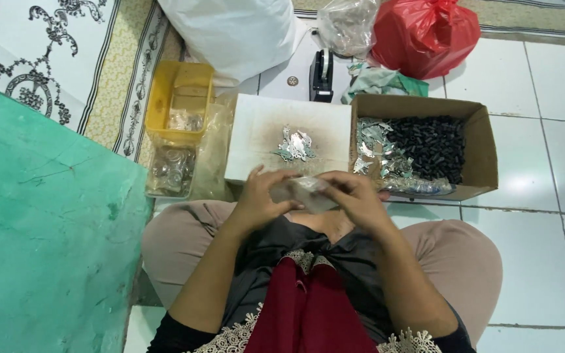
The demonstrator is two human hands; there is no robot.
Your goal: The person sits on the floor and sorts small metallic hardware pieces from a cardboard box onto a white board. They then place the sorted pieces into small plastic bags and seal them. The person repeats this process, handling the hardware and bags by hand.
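From the head camera, you are pinching a small clear bag (pixel 305 194) between your left hand (pixel 261 198) and right hand (pixel 354 196), both closed on it above your lap. You seem to be filling or sealing it (contents are blurred); next probably calls for metal pieces (pixel 295 145) from the white board (pixel 256 124).
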